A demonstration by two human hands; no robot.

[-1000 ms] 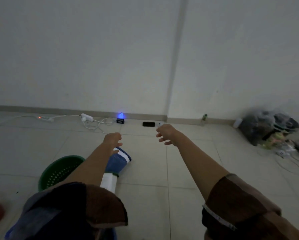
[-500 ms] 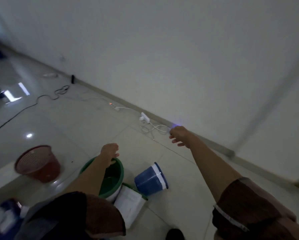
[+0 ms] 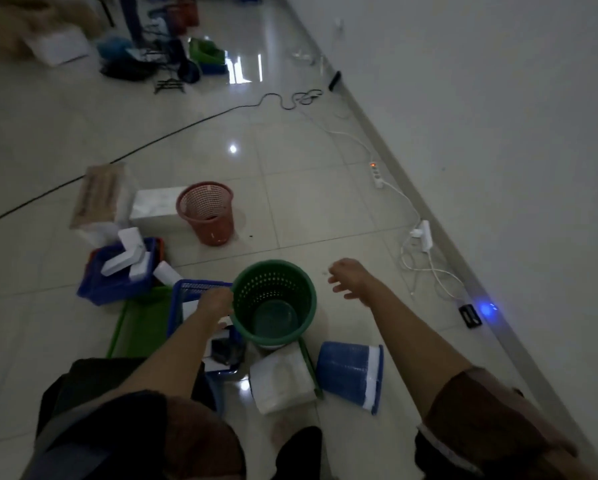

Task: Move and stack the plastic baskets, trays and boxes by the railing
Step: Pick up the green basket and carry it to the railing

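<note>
Nearest the feet: a blue bin (image 3: 351,374) lying on its side, touching a white box (image 3: 281,377) on its left. Just past those the green basket (image 3: 274,303) stands upright w/ its open rim up. Left hand (image 3: 216,302) is at that rim's left edge, fingers look curled over it but it's dim, can't tell if it's really gripping. Right hand (image 3: 348,277) hangs in the air right of the basket, fingers loosely spread, holding nothing.

Left side is crowded: blue tray (image 3: 186,299) on a green tray (image 3: 140,322), then a blue crate (image 3: 117,280) w/ white boxes. Red basket (image 3: 206,211) upright further back, well apart from the green one. Bare tile betw them and to the right, up to the power strip (image 3: 424,235) and cables along the wall (image 3: 498,116).
</note>
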